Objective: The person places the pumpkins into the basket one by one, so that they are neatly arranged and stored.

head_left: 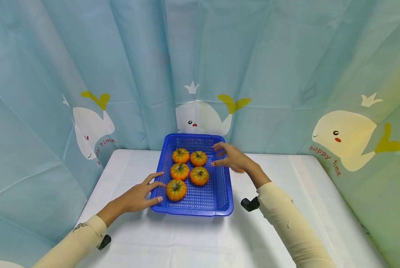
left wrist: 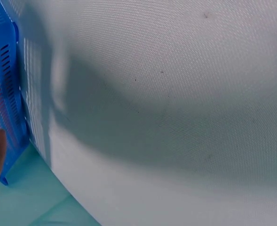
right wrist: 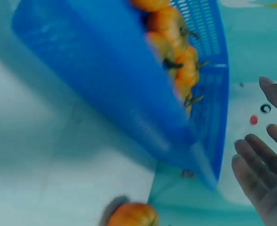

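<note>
Several small orange pumpkins (head_left: 199,175) sit in the left and middle part of a blue perforated plastic basket (head_left: 222,213). My left hand (head_left: 137,195) reaches over the basket's left rim with fingers spread, its fingertips beside the nearest pumpkin (head_left: 176,190); whether they touch it I cannot tell. Over the right rim hovers my right hand (head_left: 231,158), fingers loosely bent and nothing between them. One more pumpkin (right wrist: 132,215) lies on the table outside the basket, mostly hidden behind the right hand in the head view.
The basket stands on a white-covered table (head_left: 280,223), close to its back edge. A pale blue curtain (head_left: 273,74) with printed whales hangs behind and at both sides. Black wrist-worn pieces (head_left: 250,204) stick out by the sleeves.
</note>
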Demonstrator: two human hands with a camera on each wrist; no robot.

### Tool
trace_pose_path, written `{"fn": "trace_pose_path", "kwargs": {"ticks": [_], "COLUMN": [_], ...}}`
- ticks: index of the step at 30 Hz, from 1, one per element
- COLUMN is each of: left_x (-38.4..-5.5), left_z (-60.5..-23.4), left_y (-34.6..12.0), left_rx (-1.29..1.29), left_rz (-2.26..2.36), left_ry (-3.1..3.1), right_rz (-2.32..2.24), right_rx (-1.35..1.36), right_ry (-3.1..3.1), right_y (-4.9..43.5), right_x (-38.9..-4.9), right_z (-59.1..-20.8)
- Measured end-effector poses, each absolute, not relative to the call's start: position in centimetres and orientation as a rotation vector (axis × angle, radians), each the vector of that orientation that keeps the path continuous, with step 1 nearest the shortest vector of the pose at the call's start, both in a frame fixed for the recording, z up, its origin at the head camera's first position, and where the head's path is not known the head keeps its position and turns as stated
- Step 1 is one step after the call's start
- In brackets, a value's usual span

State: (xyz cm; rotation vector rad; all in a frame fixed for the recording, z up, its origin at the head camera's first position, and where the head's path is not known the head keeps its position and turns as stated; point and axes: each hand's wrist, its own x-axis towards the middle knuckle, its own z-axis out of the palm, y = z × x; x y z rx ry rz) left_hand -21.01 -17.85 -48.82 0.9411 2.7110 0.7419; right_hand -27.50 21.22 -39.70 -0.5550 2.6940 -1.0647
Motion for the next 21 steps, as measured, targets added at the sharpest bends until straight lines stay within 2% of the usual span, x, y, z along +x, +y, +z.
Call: {"fn": "trace_pose_path", "kwargs": {"ticks": [21], "left_x": [-21.0], "left_z": [-48.9], "left_y": [-17.8], "left_rx": [0.959], "left_rz": [0.735], "left_ry": [2.714], "right_rz": [-1.098], "right_rx": [-0.297], "right_ry": [2.910], "right_y": [29.9], "right_x": [-26.7], "right_z": [-43.8]}}
